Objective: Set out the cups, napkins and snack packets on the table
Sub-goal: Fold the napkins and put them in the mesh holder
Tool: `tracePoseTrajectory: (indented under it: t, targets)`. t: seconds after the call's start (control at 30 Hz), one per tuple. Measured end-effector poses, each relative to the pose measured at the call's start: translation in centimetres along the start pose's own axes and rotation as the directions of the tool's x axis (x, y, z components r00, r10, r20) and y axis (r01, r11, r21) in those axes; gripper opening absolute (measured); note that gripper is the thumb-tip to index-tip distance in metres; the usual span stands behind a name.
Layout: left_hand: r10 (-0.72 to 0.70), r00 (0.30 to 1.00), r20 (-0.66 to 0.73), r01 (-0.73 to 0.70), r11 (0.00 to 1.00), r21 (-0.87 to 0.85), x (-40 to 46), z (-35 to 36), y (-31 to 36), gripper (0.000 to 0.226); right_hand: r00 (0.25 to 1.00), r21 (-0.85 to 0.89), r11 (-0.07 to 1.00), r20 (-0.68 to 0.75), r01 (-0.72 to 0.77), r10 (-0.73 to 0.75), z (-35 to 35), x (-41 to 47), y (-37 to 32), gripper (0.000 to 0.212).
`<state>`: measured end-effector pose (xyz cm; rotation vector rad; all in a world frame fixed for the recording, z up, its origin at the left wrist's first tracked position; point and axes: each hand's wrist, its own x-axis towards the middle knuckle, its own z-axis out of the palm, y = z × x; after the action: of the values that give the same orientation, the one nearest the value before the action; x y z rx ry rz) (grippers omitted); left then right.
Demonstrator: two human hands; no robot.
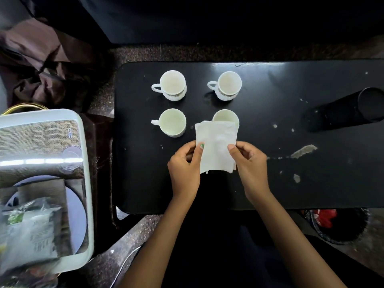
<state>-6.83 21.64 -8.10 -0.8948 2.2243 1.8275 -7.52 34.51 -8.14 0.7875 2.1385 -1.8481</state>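
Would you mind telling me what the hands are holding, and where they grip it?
Both hold one white napkin: the left hand pinches its left edge, the right hand its right edge.

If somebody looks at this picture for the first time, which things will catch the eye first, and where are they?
First, the white napkin at the centre, held up by its side edges between the left hand and the right hand. Beyond it, four white cups stand in a two-by-two square on the black table; the napkin partly covers the near right cup. At the left edge sits a white tray with snack packets.
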Motion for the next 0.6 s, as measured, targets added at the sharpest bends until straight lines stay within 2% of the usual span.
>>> tracePoseTrajectory:
  t: [0.3,0.6]
  targets:
    - [0.094,0.99,0.106,-0.102,0.992,0.075,-2.1,7.4,3.4,0.024,0.977,-0.039,0.998,-0.205,0.056,-0.063,-6.7,1.6,-1.2,0.013]
    - [0.197,0.966,0.169,-0.204,0.979,0.025,-6.2,21.0,8.9,0.031,0.916,0.002,0.991,-0.382,0.134,-0.123,-17.8,4.8,-4.9,0.024]
